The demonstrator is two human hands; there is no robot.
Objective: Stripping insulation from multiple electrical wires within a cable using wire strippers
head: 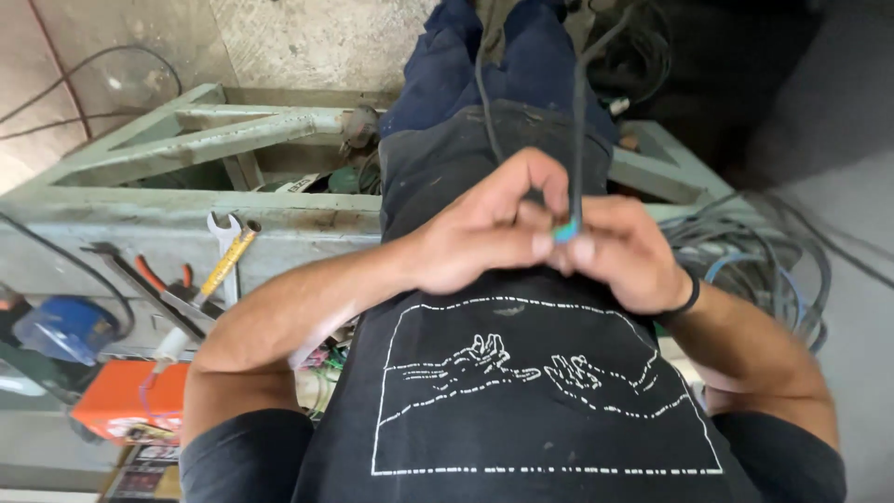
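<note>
Both our hands meet at centre: left hand (480, 233) and right hand (619, 251) pinch a dark cable (577, 121); a wrench (223, 233) lies at nine o'clock.

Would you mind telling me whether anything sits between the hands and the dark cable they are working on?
Nothing visible does. The left hand and right hand already meet around the dark cable, fingertips pinching its blue-green end directly.
</note>
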